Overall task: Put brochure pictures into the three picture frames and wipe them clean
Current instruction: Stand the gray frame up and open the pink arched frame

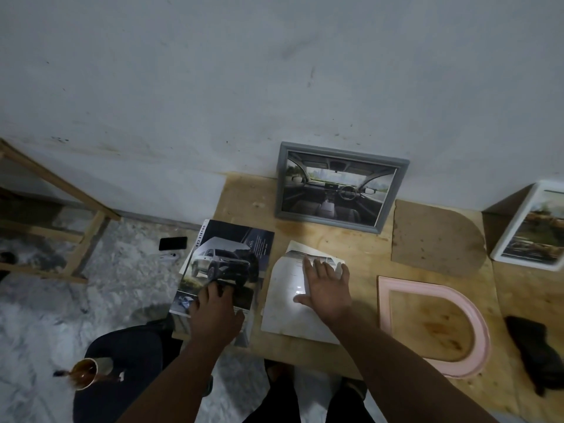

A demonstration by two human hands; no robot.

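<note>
1. Left hand: fingers spread flat, steadying the car brochure that overhangs the plywood table edge.
2. Right hand: fingers splayed, palm pressing a curved-topped clear pane over a loose page, apparently as a template.
3. Grey frame: filled, propped against the wall.
4. Pink arched frame: empty, lying flat; its backing board is beyond it.
5. White frame: filled, leaning.
6. Dark cloth: ready for wiping.
</note>
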